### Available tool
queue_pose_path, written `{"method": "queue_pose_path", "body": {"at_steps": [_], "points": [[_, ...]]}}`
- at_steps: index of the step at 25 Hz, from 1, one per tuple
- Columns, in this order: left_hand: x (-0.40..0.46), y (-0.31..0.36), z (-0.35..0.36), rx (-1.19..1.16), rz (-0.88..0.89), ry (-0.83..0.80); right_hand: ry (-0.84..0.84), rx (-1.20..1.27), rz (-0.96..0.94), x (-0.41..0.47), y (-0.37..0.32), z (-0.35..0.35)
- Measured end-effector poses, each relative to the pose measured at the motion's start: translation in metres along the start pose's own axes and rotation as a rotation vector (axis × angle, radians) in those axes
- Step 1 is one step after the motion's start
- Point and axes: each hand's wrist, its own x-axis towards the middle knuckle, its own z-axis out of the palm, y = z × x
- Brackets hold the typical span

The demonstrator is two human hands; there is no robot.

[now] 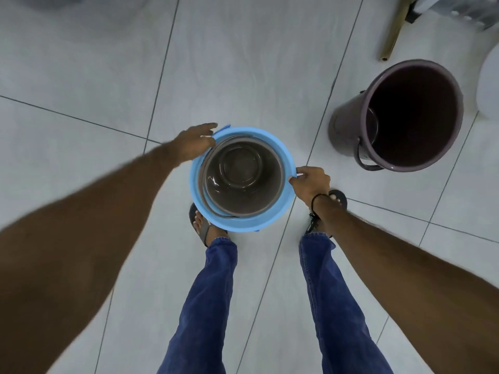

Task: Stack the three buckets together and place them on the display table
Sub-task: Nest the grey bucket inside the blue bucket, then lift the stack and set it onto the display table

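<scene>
A light blue bucket point(283, 211) stands on the tiled floor between my feet, with a brown bucket point(243, 174) nested inside it. My left hand point(193, 143) grips the blue rim at its upper left. My right hand point(310, 182) pinches the same rim on the right side. A third, dark purple bucket point(348, 130) stands apart on the floor to the upper right, open side up, its handle hanging down.
A brass-coloured pole point(393, 31) leans at the top right beside a grey object point(464, 12). A white rounded thing point(490, 85) touches the right edge. My legs in blue jeans and sandals point(201, 228) stand just below the stacked buckets.
</scene>
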Motion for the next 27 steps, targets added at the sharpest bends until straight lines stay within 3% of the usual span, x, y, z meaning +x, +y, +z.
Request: {"method": "queue_pose_path", "body": {"at_steps": [2, 6, 11, 14, 20, 27], "points": [[0.009, 0.017, -0.007, 0.137, -0.018, -0.114, 0.032, 0.065, -0.001, 0.003, 0.005, 0.002], [0.006, 0.031, -0.010, 0.172, -0.059, -0.252, 0.074, 0.118, 0.019, 0.001, 0.008, -0.003], [-0.025, 0.066, -0.022, 0.121, -0.013, -0.165, 0.120, 0.202, -0.040, -0.011, 0.006, -0.050], [-0.075, 0.132, -0.037, 0.113, 0.063, -0.034, 0.111, 0.383, -0.041, -0.033, -0.005, -0.121], [-0.158, 0.291, -0.030, 0.074, 0.230, 0.071, 0.173, 0.599, -0.110, -0.065, -0.004, -0.293], [-0.159, 0.447, 0.074, 0.059, 0.346, 0.089, 0.311, 0.630, -0.161, -0.017, 0.056, -0.467]]}}
